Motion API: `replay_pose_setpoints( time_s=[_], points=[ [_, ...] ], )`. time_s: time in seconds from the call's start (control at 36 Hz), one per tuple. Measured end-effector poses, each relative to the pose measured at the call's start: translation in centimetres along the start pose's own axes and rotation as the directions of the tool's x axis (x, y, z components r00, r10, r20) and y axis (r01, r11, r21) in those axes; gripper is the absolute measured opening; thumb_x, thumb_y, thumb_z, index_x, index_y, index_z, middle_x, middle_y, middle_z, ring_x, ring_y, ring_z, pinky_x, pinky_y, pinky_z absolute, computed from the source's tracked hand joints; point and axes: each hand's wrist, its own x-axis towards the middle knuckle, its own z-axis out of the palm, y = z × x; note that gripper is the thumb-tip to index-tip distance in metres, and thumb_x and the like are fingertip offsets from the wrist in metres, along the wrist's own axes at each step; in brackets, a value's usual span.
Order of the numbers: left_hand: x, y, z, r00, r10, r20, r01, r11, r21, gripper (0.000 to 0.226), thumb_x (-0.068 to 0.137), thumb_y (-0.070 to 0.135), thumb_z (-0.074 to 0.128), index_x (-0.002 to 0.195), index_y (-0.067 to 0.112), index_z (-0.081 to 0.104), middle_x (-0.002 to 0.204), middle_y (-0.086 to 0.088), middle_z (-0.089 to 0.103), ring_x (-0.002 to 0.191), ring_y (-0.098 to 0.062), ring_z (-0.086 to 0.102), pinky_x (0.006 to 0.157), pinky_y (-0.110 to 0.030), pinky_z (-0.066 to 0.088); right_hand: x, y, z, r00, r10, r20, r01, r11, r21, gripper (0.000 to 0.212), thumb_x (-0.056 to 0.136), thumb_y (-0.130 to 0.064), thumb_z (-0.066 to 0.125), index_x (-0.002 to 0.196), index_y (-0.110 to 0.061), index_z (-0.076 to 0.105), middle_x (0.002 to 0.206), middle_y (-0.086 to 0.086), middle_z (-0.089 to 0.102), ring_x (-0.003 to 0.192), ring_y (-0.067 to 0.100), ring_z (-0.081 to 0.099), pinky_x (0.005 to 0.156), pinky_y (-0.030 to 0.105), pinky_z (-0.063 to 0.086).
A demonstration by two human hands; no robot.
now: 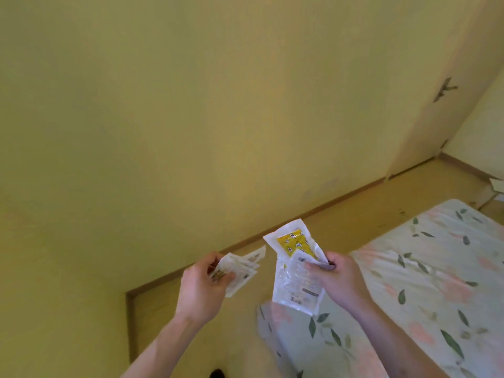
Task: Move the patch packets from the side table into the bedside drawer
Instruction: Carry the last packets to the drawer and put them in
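Held in the air, both hands, above the floor beside the bed. Left hand (203, 282) curled round a small fan of patch packets (240, 271), thumb across their faces, fingers (215, 261) folded behind, the white corners spread out to the right past the knuckles. Right hand (336, 276) closed on a larger stack of packets (296, 271), thumb pressed flat on the front one, fingertips (328, 266) hooked over the right edge. Topmost of that stack tilted up and to the left, showing a yellow printed patch (291, 242) inside a clear white-bordered pouch; lower pouches hanging straight down, printing on them too blurred to read. The two bundles just beside each other, not touching. Both bundles carried over the gap between the wall and the near corner of the bed, the bigger stack partly overhanging that corner. Bed (425, 282) covered in a pale sheet with pink flowers and dark green leaves, filling the lower right. Yellowish wall (191, 105) across the upper picture, wooden skirting board (313, 208) along its foot, wooden floor (354, 222) between skirting and bed. Pale door (447, 110) at the upper right with a dark handle (444, 90). No side table or drawer in view.
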Motion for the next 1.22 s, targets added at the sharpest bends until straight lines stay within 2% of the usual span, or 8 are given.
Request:
replay_pose_setpoints(
  time_s=[0.19,0.28,0.36,0.47,0.69,0.83,1.0,1.22],
  points=[
    [13.0,-2.9,-4.8,0.994,0.018,0.103,-0.023,0.998,0.053,0.015,0.086,0.017,0.072,0.081,0.028,0.062,0.067,0.005,0.061,0.053,-0.008,0.046,0.05,-0.024,0.035,8.2,-4.6,6.2,0.999,0.029,-0.026,-0.029,0.999,0.017,0.013,0.082,-0.02,0.076,0.076,-0.009,0.073,0.061,0.006,0.061,0.054,0.009,0.048,0.046,0.013,0.034],
    [18.3,-2.3,-4.8,0.986,0.045,0.163,-0.056,0.997,0.058,0.015,0.084,0.015,0.071,0.081,0.027,0.063,0.068,0.008,0.062,0.057,-0.008,0.049,0.053,-0.026,0.036,11.1,-5.3,6.4,0.993,0.085,-0.076,-0.083,0.996,0.037,0.011,0.082,-0.022,0.077,0.082,-0.011,0.076,0.075,0.013,0.07,0.059,0.01,0.056,0.052,0.017,0.042],
    [23.5,-0.7,-3.6,0.974,0.091,0.209,-0.1,0.994,0.033,0.013,0.082,0.016,0.072,0.081,0.027,0.066,0.071,0.01,0.066,0.063,-0.009,0.055,0.056,-0.027,0.04,14.5,-5.6,6.1,0.983,0.127,-0.135,-0.119,0.991,0.064,0.004,0.083,-0.026,0.076,0.086,-0.023,0.079,0.076,0.001,0.075,0.068,0.012,0.068,0.064,0.028,0.051],
    [30.6,1.3,-0.4,0.952,0.13,0.277,-0.142,0.99,0.024,0.017,0.081,0.014,0.073,0.081,0.03,0.067,0.075,0.012,0.069,0.068,-0.007,0.06,0.06,-0.026,0.046,20.0,-5.9,5.0,0.961,0.163,-0.222,-0.136,0.982,0.13,0.009,0.085,-0.026,0.076,0.089,-0.033,0.078,0.078,-0.013,0.076,0.075,0.005,0.071,0.064,0.025,0.051],
    [43.7,6.7,6.3,0.905,0.195,0.378,-0.198,0.98,-0.032,0.018,0.079,0.012,0.078,0.081,0.027,0.068,0.074,0.011,0.071,0.066,-0.007,0.062,0.061,-0.032,0.051,31.5,-6.9,1.4,0.926,0.211,-0.312,-0.155,0.968,0.196,0.011,0.087,-0.02,0.075,0.09,-0.03,0.079,0.076,-0.011,0.076,0.067,0.002,0.07,0.061,0.023,0.051],
    [51.3,10.3,10.4,0.861,0.277,0.427,-0.271,0.96,-0.077,0.02,0.08,0.013,0.079,0.077,0.027,0.066,0.073,0.011,0.068,0.065,-0.004,0.058,0.06,-0.022,0.044,38.0,-7.6,-2.2,0.899,0.233,-0.37,-0.17,0.966,0.195,0.009,0.086,-0.023,0.076,0.092,-0.03,0.078,0.077,-0.011,0.077,0.068,0.002,0.071,0.063,0.026,0.055],
    [59.0,14.5,16.8,0.782,0.312,0.54,-0.272,0.95,-0.156,0.016,0.081,0.015,0.08,0.08,0.026,0.069,0.076,0.01,0.07,0.067,-0.004,0.06,0.059,-0.019,0.047,44.7,-7.5,-7.0,0.834,0.281,-0.474,-0.198,0.955,0.219,0.01,0.085,-0.025,0.077,0.092,-0.032,0.078,0.078,-0.013,0.076,0.071,0.003,0.071,0.068,0.028,0.057],
    [69.0,21.2,27.1,0.65,0.429,0.627,-0.349,0.902,-0.255,0.019,0.079,0.012,0.079,0.078,0.027,0.068,0.073,0.011,0.069,0.063,-0.004,0.058,0.055,-0.015,0.043,52.1,-7.4,-12.4,0.69,0.35,-0.633,-0.213,0.935,0.285,0.009,0.085,-0.024,0.078,0.089,-0.032,0.077,0.077,-0.015,0.076,0.072,0.001,0.071,0.06,0.016,0.051]
  ],
)
